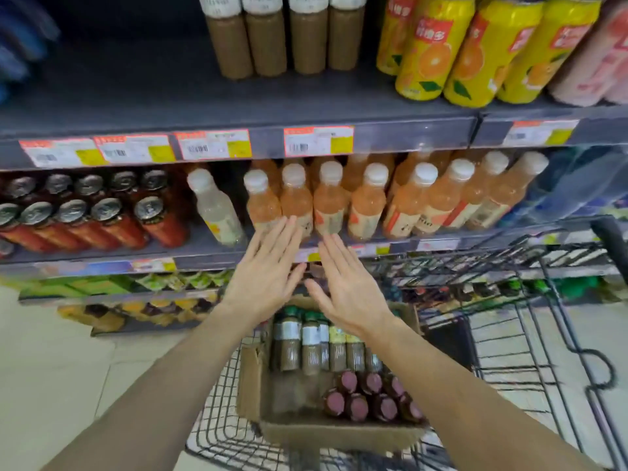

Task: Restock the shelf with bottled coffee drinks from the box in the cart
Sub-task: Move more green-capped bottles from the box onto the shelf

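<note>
Cans [91, 212], ridged metal tops, are standing at left on the middle shelf [217, 237]; left hand [268, 270] is hovering flat, fingers straight and together, gripping nothing; right hand [350, 283] likewise, probably between picks; box [251, 379], soft brown cardboard, is sitting in the wire cart [530, 334], keeping coffee bottles [312, 348] upright within reach; matching brown bottles [278, 39] are lining the top shelf.

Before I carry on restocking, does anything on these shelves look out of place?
Yes: one pale, clear-looking bottle stands alone on the middle shelf, between the red cans and the row of peach-coloured bottles. It matches neither neighbour.
</note>
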{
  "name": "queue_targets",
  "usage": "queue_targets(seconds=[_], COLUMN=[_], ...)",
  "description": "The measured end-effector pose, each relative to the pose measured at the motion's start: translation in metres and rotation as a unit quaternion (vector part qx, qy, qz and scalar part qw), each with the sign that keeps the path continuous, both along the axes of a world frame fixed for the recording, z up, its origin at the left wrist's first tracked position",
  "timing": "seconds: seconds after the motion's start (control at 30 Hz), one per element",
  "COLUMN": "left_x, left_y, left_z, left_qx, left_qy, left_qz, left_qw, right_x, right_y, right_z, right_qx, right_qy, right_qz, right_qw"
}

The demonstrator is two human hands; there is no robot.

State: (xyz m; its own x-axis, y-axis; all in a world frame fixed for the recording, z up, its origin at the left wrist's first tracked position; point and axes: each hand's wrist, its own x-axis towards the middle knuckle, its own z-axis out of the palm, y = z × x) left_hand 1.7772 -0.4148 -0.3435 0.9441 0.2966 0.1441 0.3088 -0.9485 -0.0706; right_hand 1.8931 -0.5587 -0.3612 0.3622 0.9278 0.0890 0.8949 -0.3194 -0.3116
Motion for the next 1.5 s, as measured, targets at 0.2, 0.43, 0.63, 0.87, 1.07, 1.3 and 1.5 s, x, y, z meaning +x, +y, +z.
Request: queue_targets(seconds=[0.2,0.43,0.63,0.87,1.07,1.3,1.5], left_x=[-0.009,-0.025,-0.021,-0.013,-0.006,-0.004,-0.01], left_y=[-0.054,-0.071,-0.07,-0.06,-0.046,-0.038,-0.041], left_z=[-0.083,-0.202,-0.245,-0.301,-0.335,-0.348,-0.341], left_qx=[-0.084,-0.193,-0.281,-0.361,-0.376,-0.397,-0.422], left_qy=[0.072,0.201,0.261,0.222,0.168,0.166,0.118], left_qz=[0.073,0.138,0.247,0.351,0.39,0.412,0.424], left_qw=[0.991,0.95,0.89,0.835,0.824,0.803,0.792], right_x=[-0.004,-0.035,-0.043,-0.036,-0.038,-0.041,-0.042], right_y=[-0.057,-0.06,-0.032,-0.008,0.006,0.01,0.003], right_z=[-0.076,-0.19,-0.271,-0.317,-0.34,-0.351,-0.346], right_qx=[-0.149,-0.248,-0.334,-0.294,-0.241,-0.233,-0.178], right_qy=[0.087,0.19,0.294,0.369,0.423,0.432,0.434], right_qz=[-0.104,-0.135,-0.162,-0.211,-0.273,-0.308,-0.319], right_qw=[0.979,0.94,0.881,0.856,0.83,0.815,0.824])
